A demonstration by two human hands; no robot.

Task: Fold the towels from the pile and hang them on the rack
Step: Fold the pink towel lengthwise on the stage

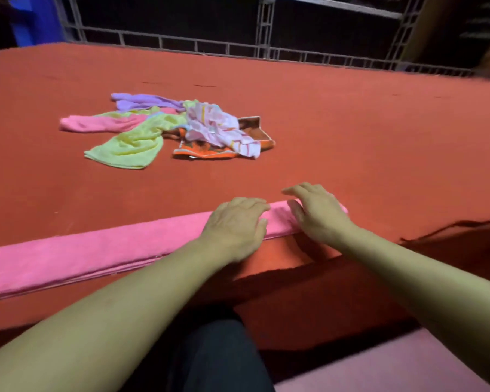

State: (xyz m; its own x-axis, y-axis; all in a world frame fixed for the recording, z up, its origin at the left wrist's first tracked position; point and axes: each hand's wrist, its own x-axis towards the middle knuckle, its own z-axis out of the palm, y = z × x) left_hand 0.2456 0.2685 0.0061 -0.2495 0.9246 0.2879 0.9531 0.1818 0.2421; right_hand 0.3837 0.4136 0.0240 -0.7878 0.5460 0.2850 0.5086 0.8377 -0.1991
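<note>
Pressing flat on the pink towel (96, 253) – both hands, fingers relaxed – its left end cut off.

Desk (351, 123) is covered in matt red felt-like cloth. Folded pink towel (82, 258) is seen as soft nappy terry, matt. Piled towels (142, 128) are noted as fleecy cloth; one white printed piece (218, 125) appears thinner, smoother. Railing (263, 32) behind appears grey metal.

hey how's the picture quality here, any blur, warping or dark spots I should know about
Head view: wide-angle warping bows the red felt-covered table edges and the metal lattice railing; beyond the railing it is nearly black; the right hand is slightly motion-blurred, the left hand sharper; soft shadows under both on the long folded pink towel; the top right corner is smeared.
</note>
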